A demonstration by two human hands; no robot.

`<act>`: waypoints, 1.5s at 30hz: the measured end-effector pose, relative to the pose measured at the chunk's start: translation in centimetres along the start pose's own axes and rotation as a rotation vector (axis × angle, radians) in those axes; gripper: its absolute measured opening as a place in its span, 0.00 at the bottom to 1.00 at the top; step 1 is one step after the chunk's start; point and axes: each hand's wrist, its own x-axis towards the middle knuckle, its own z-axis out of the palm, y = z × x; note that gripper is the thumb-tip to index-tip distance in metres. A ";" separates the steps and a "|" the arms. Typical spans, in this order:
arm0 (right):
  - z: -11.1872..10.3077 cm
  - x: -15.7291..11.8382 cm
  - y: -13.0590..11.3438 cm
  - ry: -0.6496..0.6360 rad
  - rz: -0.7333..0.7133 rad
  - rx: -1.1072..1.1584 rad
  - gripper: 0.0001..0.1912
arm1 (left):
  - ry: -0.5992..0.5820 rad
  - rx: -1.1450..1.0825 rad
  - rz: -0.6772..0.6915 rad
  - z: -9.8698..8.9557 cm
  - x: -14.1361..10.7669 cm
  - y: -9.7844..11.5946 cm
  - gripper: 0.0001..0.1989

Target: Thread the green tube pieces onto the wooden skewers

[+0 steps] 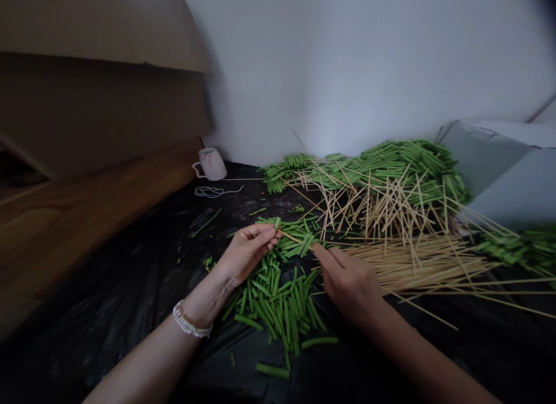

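Observation:
My left hand [252, 245], with a beaded bracelet at the wrist, is closed in a pinch on a short cut green bean piece [277, 223] at one end of a thin wooden skewer [290, 236]. Closed around that skewer further right is my right hand [350, 279]. Several bean pieces [306, 243] sit crosswise on the skewer, close to my right fingertips. Below both hands, a loose heap of cut green beans [282, 305] lies on black plastic sheeting [143, 311].
Bare skewers [425, 265] lie in a bundle on the right. Behind them are piled skewers loaded with beans [403, 161]. A white mug [211, 164] and some string [212, 191] are at the back left. Cardboard boxes [104, 103] and a white box [508, 172] flank the area.

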 end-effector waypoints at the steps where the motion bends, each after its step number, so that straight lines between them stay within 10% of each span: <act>1: 0.0 0.0 0.0 0.000 0.001 -0.002 0.17 | 0.002 -0.002 0.002 0.0 0.0 0.0 0.11; 45: 0.1 -0.2 -0.7 -0.035 0.011 0.083 0.18 | -0.044 0.198 0.047 -0.1 0.1 -1.1 0.10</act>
